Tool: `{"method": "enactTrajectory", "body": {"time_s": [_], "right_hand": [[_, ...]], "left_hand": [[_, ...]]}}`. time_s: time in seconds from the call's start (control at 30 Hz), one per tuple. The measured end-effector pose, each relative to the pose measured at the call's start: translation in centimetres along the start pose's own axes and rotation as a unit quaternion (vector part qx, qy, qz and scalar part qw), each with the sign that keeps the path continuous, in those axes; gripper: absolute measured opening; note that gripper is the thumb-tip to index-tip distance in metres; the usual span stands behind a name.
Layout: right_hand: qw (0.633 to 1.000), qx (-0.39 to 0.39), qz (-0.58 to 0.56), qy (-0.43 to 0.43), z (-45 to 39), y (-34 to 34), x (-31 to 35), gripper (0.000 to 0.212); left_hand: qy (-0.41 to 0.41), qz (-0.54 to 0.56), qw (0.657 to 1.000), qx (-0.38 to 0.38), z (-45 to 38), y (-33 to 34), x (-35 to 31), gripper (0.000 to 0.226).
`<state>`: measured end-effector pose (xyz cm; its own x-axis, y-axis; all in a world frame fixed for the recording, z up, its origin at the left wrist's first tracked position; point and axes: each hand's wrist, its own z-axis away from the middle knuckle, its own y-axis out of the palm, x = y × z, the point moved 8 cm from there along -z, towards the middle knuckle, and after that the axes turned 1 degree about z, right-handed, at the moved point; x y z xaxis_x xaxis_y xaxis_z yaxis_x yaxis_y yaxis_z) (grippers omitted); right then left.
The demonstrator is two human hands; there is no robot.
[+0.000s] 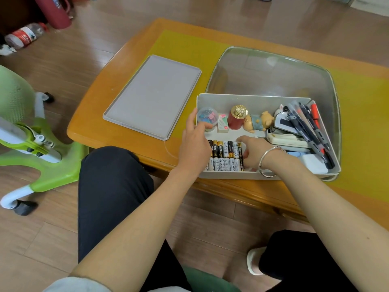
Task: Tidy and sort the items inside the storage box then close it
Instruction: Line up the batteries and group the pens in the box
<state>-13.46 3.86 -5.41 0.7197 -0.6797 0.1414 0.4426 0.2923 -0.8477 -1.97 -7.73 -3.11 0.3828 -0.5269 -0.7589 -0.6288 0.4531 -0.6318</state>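
Note:
A white storage box point(248, 99) stands on the table, and its grey lid point(153, 95) lies flat to its left. Several batteries point(225, 154) lie in neat rows at the box's front left. My left hand point(194, 142) grips the box's left wall, thumb outside and fingers inside by a clear jar of coloured clips point(208, 115). My right hand point(255, 152) curls round the rightmost batteries. Behind them are an eraser point(222, 124), a red jar with a gold cap point(237, 117) and a toy pig point(259, 122). Pens point(307, 127) and a stapler point(284, 123) fill the right side.
The box sits on a clear glass plate point(273, 70) over a yellow mat on the wooden table point(130, 60). A green child's chair point(25, 127) stands on the floor at left, with a plastic bottle point(25, 35) further back. My knees are just below the table edge.

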Motion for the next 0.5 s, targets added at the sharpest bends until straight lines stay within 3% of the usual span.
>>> {"method": "enactTrajectory", "body": {"time_s": [0.2, 0.37, 0.5], "right_hand": [[0.988, -0.152, -0.016, 0.006, -1.0, -2.4, 0.1, 0.038], [0.991, -0.127, -0.025, 0.018, -2.4, -2.4, 0.8, 0.037], [0.995, -0.097, -0.001, 0.038, -3.6, -2.4, 1.0, 0.022]], "left_hand": [[0.008, 0.003, 1.0, -0.002, 0.1, 0.0, -0.1, 0.027], [0.004, 0.008, 1.0, 0.0, 0.1, 0.0, -0.1, 0.026], [0.003, 0.009, 1.0, -0.004, 0.1, -0.1, -0.1, 0.027]]}}
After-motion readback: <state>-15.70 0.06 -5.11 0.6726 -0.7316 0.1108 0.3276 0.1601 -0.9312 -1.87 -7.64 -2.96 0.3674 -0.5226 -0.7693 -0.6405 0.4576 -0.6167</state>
